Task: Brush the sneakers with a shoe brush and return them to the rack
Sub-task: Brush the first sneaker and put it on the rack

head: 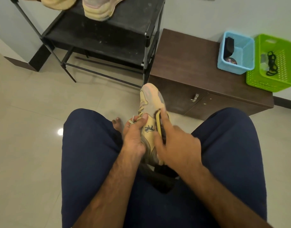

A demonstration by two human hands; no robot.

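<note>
A tan and pink sneaker (149,101) is held between my knees, toe pointing away from me. My left hand (134,134) grips it at the laces and tongue, thumb across the top. My right hand (176,142) holds a yellow-handled shoe brush (159,124) against the sneaker's right side, index finger stretched along the handle. The bristles are mostly hidden against the shoe. Another tan sneaker (98,9) sits on the top shelf of the black shoe rack (146,37) ahead, with part of a third shoe (57,2) to its left.
A low brown cabinet (187,66) stands right of the rack. On it are a blue basket (243,55) holding dark items and a green basket (281,66) with a black cord. Pale floor tiles (34,112) spread to the left. My legs in dark blue trousers fill the foreground.
</note>
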